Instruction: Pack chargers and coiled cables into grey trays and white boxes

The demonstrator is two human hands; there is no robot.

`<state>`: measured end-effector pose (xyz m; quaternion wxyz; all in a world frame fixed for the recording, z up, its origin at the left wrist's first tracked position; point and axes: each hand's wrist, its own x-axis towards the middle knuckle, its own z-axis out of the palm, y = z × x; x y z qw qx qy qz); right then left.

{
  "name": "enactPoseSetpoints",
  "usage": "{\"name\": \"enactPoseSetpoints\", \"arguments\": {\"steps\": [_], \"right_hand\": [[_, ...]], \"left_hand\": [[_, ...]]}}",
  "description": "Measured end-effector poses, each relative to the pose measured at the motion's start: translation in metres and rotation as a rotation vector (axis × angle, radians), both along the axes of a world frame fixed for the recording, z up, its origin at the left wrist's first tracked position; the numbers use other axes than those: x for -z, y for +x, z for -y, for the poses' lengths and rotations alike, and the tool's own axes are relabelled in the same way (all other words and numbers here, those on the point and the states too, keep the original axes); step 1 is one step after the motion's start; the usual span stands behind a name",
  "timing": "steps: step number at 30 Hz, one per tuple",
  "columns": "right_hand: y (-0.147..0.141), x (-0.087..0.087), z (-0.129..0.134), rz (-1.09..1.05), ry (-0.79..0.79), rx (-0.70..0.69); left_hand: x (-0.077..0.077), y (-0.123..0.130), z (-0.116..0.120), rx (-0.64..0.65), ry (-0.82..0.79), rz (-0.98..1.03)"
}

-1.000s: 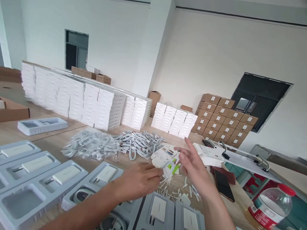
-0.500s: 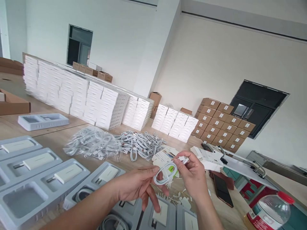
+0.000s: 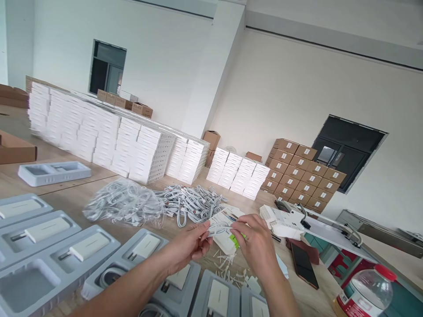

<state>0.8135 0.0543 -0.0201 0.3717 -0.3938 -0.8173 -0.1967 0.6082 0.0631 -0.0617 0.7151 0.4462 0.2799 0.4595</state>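
A coiled white cable (image 3: 220,228) is stretched between my two hands above the table. My left hand (image 3: 193,242) pinches its left end with thumb and fingers. At the coil's right side, my right hand (image 3: 254,237) has its fingers closed on the cable. Below and around them lie grey trays (image 3: 206,304) holding white chargers (image 3: 218,297); one tray at the left also has a coiled cable (image 3: 110,276) in it. Behind my hands is a heap of loose cables (image 3: 191,202), next to a clear bag of cables (image 3: 124,204).
Stacks of white boxes (image 3: 148,154) stand across the back. Paper cards (image 3: 280,220), a phone (image 3: 304,265) and a red-capped bottle (image 3: 366,290) are at the right. Small white scraps (image 3: 231,270) lie near my right wrist. Brown cartons (image 3: 297,176) are piled farther back.
My left hand's fingers have curled in around the cable. My right hand has turned over it, and the coil has gone from an open loop to a flatter, edge-on bundle. The view has shifted slightly.
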Motion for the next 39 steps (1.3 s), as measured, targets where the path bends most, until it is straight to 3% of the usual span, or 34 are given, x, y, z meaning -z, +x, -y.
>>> {"name": "enactPoseSetpoints", "arguments": {"steps": [3, 7, 12, 17, 25, 30, 39], "right_hand": [[-0.011, 0.002, 0.007, 0.089, -0.047, 0.172], [-0.024, 0.005, 0.016, 0.043, -0.305, 0.286], [-0.026, 0.004, 0.016, -0.223, -0.508, 0.147], [-0.028, 0.009, 0.008, -0.427, -0.509, 0.001], [-0.031, 0.019, 0.005, -0.500, -0.464, -0.049], [-0.036, 0.019, 0.010, -0.465, -0.429, -0.037], [-0.042, 0.024, 0.004, -0.778, -0.735, -0.199]], "left_hand": [[0.001, 0.002, -0.001, -0.092, 0.043, -0.026], [0.005, 0.003, -0.004, -0.139, 0.048, -0.109], [0.009, 0.005, -0.003, -0.061, 0.040, -0.101], [0.008, 0.006, 0.000, 0.003, -0.009, -0.020], [0.001, 0.000, 0.003, 0.042, -0.037, -0.022], [0.004, 0.004, 0.003, 0.044, -0.030, -0.052], [0.001, 0.001, 0.003, 0.036, 0.010, 0.030]]}}
